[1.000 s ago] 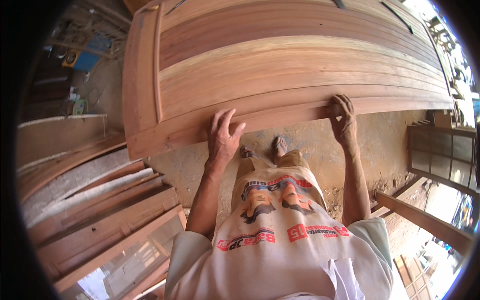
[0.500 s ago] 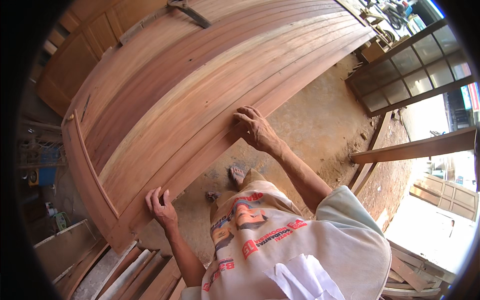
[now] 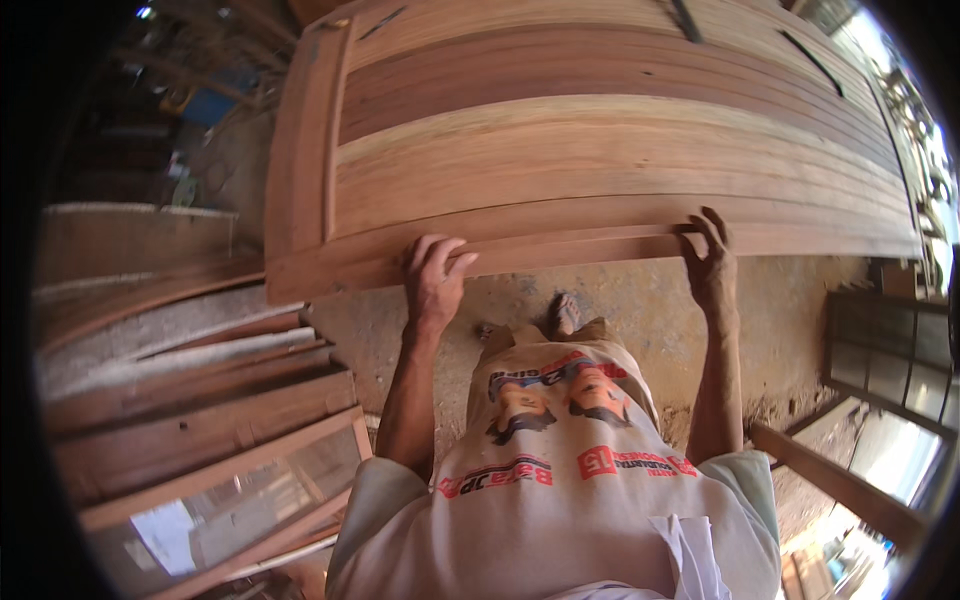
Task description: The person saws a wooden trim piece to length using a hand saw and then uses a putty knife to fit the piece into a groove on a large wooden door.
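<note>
A large plank door (image 3: 560,160) of reddish and pale wood lies flat in front of me, its long near edge running across the view. My left hand (image 3: 435,280) grips that edge toward the door's left end, fingers bent over the top and thumb to the right. Farther right, my right hand (image 3: 712,265) curls round the same edge with bent fingers. A thin wooden moulding (image 3: 333,130) lies along the frame at the left end. Whether a separate strip lies between my hands, I cannot tell.
Old boards (image 3: 200,400) and a glazed wooden frame (image 3: 230,500) are stacked at the left. A dark metal bar (image 3: 685,20) rests on the door's far part. At right are a paned frame (image 3: 890,345) and a wooden beam (image 3: 840,485). The floor (image 3: 640,300) is dusty.
My view and body have turned, so the door now runs nearly level across the picture. Both hands stay at its near edge, now more widely spaced in the view.
</note>
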### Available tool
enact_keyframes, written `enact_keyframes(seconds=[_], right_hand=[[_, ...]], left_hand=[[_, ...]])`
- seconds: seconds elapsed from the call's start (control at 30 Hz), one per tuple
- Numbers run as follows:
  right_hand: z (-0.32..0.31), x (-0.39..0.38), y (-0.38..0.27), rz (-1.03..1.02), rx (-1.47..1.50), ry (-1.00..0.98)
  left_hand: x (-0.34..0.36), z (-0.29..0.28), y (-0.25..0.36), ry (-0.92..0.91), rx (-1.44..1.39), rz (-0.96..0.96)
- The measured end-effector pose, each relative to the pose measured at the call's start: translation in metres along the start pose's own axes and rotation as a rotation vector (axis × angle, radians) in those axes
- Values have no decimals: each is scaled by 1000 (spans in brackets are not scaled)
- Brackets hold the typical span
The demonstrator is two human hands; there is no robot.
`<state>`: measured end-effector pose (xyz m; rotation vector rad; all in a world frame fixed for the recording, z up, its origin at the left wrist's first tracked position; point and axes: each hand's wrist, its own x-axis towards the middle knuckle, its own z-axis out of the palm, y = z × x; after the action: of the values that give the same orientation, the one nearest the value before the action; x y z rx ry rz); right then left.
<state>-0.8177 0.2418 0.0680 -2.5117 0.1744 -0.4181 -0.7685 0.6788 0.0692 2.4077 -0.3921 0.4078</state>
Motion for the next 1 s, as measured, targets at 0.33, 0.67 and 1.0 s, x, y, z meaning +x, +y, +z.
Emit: enact_keyframes(seconds=[0.33, 0.67, 1.0], right_hand=[[35, -29, 1, 342, 312, 458], [71, -24, -63, 507, 215, 406], [98, 2, -19, 394, 267, 464]], left_hand=[[-20, -35, -40, 63, -73, -48], [-19, -68, -80, -121, -68, -114], [-10, -43, -90, -29, -116, -130]])
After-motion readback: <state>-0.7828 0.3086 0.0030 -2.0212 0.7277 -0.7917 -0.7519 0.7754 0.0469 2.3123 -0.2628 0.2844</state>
